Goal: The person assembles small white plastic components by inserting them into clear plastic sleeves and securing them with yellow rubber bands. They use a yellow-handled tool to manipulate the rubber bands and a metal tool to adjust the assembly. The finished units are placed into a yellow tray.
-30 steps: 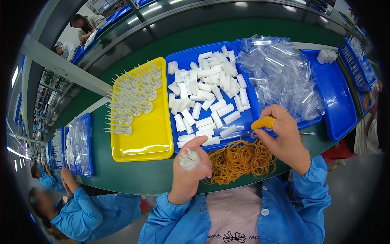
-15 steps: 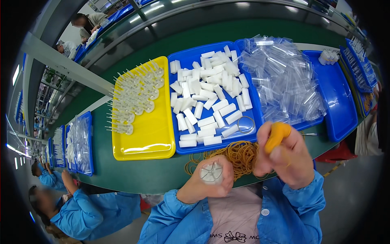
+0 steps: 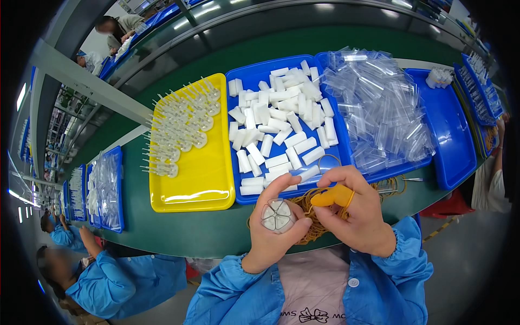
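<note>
My left hand (image 3: 276, 233) is wrapped round a bundle (image 3: 277, 215) of wedge-shaped clear tubes with white ends. They meet in a circle, end up, with index finger and thumb apart around it. Close by on the right, my right hand (image 3: 352, 216) has its fingers bent together, with an orange finger cot (image 3: 331, 196) on one finger. A thin rubber band (image 3: 351, 199) loops over that hand's fingers; part of it is hidden. Under and behind both hands lies a pile of brown rubber bands (image 3: 311, 233) at the table's near edge.
A yellow tray (image 3: 192, 203) holds rows of white stemmed parts. Right of it are a blue tray (image 3: 244, 199) of white blocks, a heap of clear sleeves (image 3: 379, 114) and another blue tray (image 3: 455, 146) with a small white bundle. Co-workers in blue (image 3: 130, 287) sit at left.
My right hand has moved left and down, beside the bundle. My left hand has raised its index finger and loosened round the bundle, bringing it slightly up and left.
</note>
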Motion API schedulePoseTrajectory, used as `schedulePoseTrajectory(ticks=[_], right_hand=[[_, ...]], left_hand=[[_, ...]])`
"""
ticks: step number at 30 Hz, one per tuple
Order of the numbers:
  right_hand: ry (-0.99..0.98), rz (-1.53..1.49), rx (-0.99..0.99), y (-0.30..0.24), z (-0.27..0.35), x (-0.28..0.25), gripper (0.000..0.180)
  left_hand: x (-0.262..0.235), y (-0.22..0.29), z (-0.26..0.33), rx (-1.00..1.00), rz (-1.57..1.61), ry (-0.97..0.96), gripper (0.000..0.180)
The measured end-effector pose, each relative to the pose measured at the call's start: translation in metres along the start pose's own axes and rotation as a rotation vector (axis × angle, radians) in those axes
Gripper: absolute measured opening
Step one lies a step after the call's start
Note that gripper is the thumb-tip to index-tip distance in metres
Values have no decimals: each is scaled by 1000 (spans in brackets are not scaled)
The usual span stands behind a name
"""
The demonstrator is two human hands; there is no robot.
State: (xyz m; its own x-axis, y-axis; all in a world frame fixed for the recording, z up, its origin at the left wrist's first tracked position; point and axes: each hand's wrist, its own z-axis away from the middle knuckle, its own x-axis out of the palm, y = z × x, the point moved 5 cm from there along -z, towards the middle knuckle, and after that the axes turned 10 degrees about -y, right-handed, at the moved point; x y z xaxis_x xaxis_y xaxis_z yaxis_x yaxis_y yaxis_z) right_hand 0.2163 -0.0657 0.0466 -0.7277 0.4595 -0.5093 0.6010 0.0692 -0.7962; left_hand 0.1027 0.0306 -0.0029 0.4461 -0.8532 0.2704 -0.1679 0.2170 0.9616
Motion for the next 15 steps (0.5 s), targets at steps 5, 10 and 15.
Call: schedulePoseTrajectory(ticks=[5, 10, 15], right_hand=[[-34, -385, 80, 8, 5, 6, 17], [-94, -1540, 473, -1, 4, 0, 21], [-96, -789, 379, 18, 1, -12, 19]], left_hand=[[0, -6, 1, -115, 218, -122, 74], [14, 11, 15, -2, 1192, -754, 87], [13, 10, 7, -146, -292, -568, 90]])
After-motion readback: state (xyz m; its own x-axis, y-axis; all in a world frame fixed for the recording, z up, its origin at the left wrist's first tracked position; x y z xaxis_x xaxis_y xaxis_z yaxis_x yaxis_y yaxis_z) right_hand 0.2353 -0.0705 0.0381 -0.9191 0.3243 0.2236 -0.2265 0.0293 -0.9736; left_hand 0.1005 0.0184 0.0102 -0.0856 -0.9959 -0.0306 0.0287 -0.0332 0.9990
